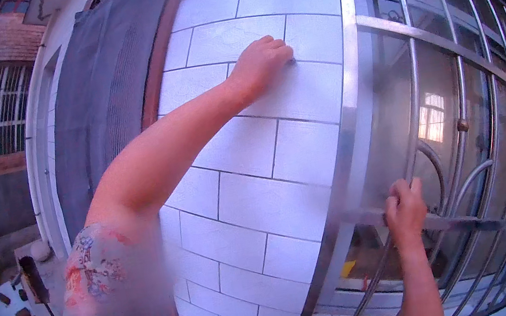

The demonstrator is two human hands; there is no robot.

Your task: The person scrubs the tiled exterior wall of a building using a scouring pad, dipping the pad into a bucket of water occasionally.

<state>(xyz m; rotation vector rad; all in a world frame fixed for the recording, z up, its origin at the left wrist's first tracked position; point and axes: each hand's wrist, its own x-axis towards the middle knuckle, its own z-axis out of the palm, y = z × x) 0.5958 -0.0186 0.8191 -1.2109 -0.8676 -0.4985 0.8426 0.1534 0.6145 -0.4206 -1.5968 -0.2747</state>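
Note:
My left arm, in a floral sleeve, reaches up across a white tiled wall with dark joints. At its end my left hand is closed, its knuckles up against the tiles. A tiny dark bit shows by the fingers, but what they hold is hidden. Lower and to the right, my right hand is closed around a metal window bar, just above a horizontal rail of the grille. Behind the bars lies window glass with a bright reflection in it.
Left of the tiles hangs a dark curtain beside a reddish-brown frame. A wide metal upright edges the window grille. Beyond, at far left, stand a brick building with a barred window and a shovel-like tool.

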